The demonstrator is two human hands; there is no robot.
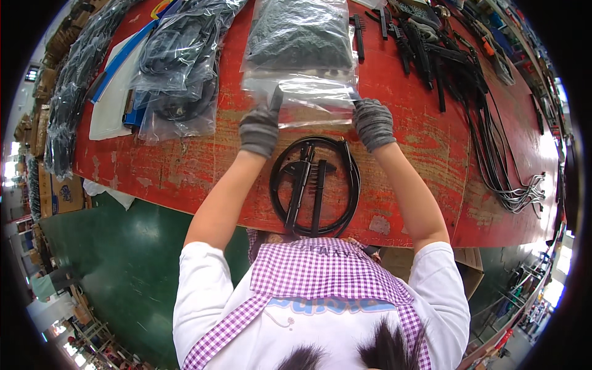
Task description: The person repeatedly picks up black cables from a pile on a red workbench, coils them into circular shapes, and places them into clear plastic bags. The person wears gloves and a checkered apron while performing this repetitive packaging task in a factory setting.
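Observation:
A clear plastic bag (320,114) lies flat on the red table, its near edge toward me. At its left side my left hand (259,129), in a grey glove, is closed on the film, slightly blurred. My right hand (374,123), gloved alike, pinches the opposite side. Beyond them rests a stack of clear bags (301,40), dark grey in appearance. Between my forearms, close to the table's front edge, sits a coiled black hose (356,185). Inside the coil lie a long black tool (298,191) and a black bristled brush (318,197).
Bagged black coils (176,55) are piled at the left, beside a blue-edged white sheet (117,117). Long wrapped bundles (61,123) line the far left edge. Black brushes and handles (425,55) lie at the back right, with black cables (493,160) ending in metal tips.

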